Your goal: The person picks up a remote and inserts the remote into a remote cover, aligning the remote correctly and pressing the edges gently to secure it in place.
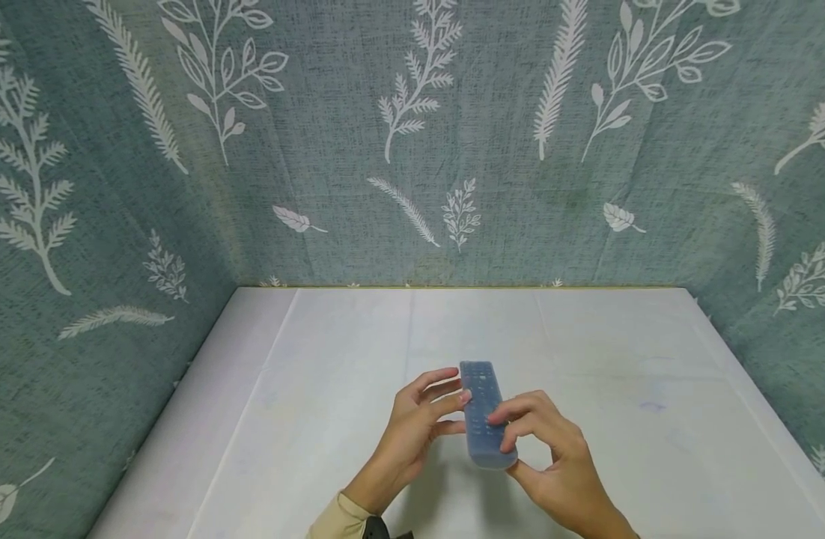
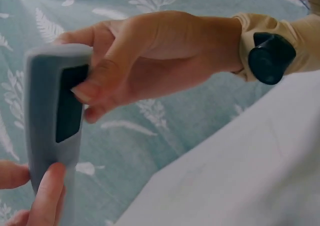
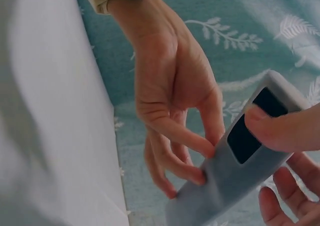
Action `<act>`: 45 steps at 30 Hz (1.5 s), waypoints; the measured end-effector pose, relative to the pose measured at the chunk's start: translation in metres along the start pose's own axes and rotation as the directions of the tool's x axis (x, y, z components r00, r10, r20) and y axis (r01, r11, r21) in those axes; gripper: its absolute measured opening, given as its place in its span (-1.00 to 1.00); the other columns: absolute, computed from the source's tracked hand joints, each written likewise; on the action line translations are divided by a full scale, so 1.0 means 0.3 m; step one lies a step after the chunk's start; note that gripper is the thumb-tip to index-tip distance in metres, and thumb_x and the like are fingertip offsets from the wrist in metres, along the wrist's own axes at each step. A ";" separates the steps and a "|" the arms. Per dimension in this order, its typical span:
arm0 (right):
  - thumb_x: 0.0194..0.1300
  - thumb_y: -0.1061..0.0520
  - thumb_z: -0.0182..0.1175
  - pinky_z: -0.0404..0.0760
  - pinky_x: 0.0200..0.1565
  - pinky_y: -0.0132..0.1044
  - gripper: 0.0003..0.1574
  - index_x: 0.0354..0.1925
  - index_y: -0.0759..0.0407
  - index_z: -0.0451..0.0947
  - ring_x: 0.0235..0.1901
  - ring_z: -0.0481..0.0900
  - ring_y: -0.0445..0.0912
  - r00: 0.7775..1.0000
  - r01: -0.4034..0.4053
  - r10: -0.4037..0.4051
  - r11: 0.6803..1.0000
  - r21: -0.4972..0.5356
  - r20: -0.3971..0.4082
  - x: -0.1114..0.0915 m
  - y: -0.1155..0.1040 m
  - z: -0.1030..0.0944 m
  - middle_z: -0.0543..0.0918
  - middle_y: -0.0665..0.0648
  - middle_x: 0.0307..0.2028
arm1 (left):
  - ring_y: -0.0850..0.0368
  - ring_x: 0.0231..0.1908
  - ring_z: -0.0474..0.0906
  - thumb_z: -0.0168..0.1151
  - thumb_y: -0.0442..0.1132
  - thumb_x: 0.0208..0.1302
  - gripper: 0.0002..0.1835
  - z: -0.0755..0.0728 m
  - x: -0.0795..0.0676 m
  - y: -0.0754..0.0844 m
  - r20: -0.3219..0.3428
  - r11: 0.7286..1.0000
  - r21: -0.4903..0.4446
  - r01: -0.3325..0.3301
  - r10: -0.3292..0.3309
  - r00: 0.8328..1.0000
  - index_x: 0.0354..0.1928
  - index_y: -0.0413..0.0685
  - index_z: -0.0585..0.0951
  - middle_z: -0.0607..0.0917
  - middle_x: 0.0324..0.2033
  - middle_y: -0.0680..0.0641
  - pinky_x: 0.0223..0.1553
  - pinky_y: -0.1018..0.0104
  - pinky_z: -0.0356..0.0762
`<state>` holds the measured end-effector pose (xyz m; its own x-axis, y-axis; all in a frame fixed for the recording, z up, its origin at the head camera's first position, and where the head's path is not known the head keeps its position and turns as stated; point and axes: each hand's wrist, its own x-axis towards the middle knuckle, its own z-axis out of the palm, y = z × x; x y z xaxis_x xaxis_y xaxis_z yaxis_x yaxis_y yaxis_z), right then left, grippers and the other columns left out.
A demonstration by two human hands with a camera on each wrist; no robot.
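A remote control in a cloudy blue-grey cover is held up over the table, button side upward in the head view. My right hand grips its near end, fingers on the buttons and thumb underneath. In the left wrist view the right thumb lies over a dark rectangular patch on the underside. My left hand holds the remote by its left side, farther up. Left fingertips show on the casing there, and the right wrist view has the left hand bent around the edge.
Beneath both hands lies a white table with faint creases. Teal cloth with white leaf prints hangs behind it and along both sides. A black device sits at the right sleeve cuff.
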<state>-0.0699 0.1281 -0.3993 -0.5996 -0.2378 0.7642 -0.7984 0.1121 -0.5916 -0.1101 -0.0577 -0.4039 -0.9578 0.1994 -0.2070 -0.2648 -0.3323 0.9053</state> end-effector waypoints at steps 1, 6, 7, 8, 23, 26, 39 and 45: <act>-0.36 0.62 0.34 0.47 -0.08 -0.45 -0.41 -0.39 0.10 0.47 -0.12 0.44 -0.06 1.000 -0.012 0.012 1.000 -0.020 0.000 -0.003 0.000 -0.001 0.55 0.17 -0.20 | 0.04 -0.21 0.60 0.37 -0.29 0.12 -0.42 -0.002 0.001 0.002 0.000 1.000 0.000 -0.005 0.005 1.000 0.18 -0.32 0.43 0.52 0.07 -0.26 -0.33 0.29 0.68; -0.35 0.63 0.38 0.49 -0.41 -0.41 -0.35 -0.31 0.09 0.49 -0.18 0.44 -0.13 0.992 -0.118 0.120 0.991 -0.058 0.026 -0.024 -0.002 -0.005 0.48 0.17 -0.16 | 0.06 -0.23 0.60 0.36 -0.35 0.10 -0.45 -0.009 0.007 0.014 0.003 0.999 0.006 -0.042 0.042 0.999 0.16 -0.32 0.47 0.51 0.06 -0.24 -0.34 0.26 0.68; -0.34 0.63 0.38 0.50 -0.45 -0.41 -0.33 -0.27 0.10 0.49 -0.17 0.43 -0.13 0.987 -0.153 0.155 0.987 -0.049 0.038 -0.027 -0.004 -0.006 0.46 0.18 -0.14 | 0.07 -0.24 0.61 0.35 -0.36 0.10 -0.46 -0.009 0.008 0.014 0.005 0.999 0.010 -0.050 0.050 0.999 0.16 -0.32 0.47 0.51 0.05 -0.23 -0.34 0.25 0.68; -0.32 0.62 0.39 0.53 -0.47 -0.40 -0.32 -0.23 0.12 0.49 -0.15 0.43 -0.13 0.982 -0.180 0.182 0.983 -0.039 0.051 -0.029 -0.006 -0.007 0.45 0.20 -0.11 | 0.07 -0.24 0.61 0.35 -0.37 0.10 -0.46 -0.010 0.009 0.015 0.009 0.998 0.014 -0.057 0.057 0.998 0.16 -0.32 0.48 0.51 0.05 -0.23 -0.34 0.24 0.68; 0.15 0.45 0.23 0.68 -0.42 -0.02 -0.32 0.22 0.35 0.26 -0.20 0.60 -0.01 0.815 -0.579 0.515 0.716 0.391 0.265 -0.020 -0.012 -0.038 0.28 0.36 0.14 | 0.05 -0.23 0.64 0.31 -0.40 0.12 -0.49 -0.030 0.026 0.035 0.077 0.980 0.070 -0.188 0.182 0.980 0.16 -0.25 0.49 0.55 0.03 -0.25 -0.31 0.17 0.68; 0.17 0.43 0.23 0.67 -0.46 0.01 -0.42 0.16 0.38 0.33 -0.24 0.59 0.00 0.786 -0.612 0.579 0.685 0.395 0.215 -0.015 -0.005 -0.021 0.32 0.37 0.11 | 0.05 -0.22 0.64 0.31 -0.42 0.13 -0.50 -0.030 0.034 0.038 0.079 0.977 0.082 -0.198 0.192 0.978 0.16 -0.24 0.50 0.58 -0.04 -0.27 -0.30 0.14 0.68; 0.02 0.38 0.38 0.68 -0.46 -0.01 -0.42 0.05 0.37 0.47 -0.30 0.60 0.00 0.715 -0.665 0.697 0.651 0.367 0.060 -0.004 0.048 0.030 0.47 0.32 0.00 | 0.06 -0.26 0.63 0.28 -0.45 0.15 -0.51 -0.047 0.096 0.046 0.057 0.964 0.173 -0.204 0.197 0.979 0.16 -0.27 0.49 0.56 -0.04 -0.33 -0.34 0.10 0.68; -0.02 0.39 0.41 0.69 -0.46 -0.06 -0.40 0.04 0.36 0.50 -0.32 0.62 -0.04 0.682 -0.693 0.730 0.632 0.347 0.034 -0.004 0.085 0.048 0.48 0.33 -0.03 | 0.06 -0.29 0.64 0.27 -0.47 0.14 -0.53 -0.063 0.136 0.038 0.045 0.965 0.199 -0.173 0.168 0.985 0.14 -0.29 0.50 0.58 -0.09 -0.33 -0.40 0.10 0.69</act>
<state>-0.0888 0.1173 -0.4192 -0.9903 -0.1135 0.0807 -0.0696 -0.0988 -0.9927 -0.1544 -0.0708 -0.4091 -0.9827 0.1820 -0.0353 -0.0671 -0.1714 0.9829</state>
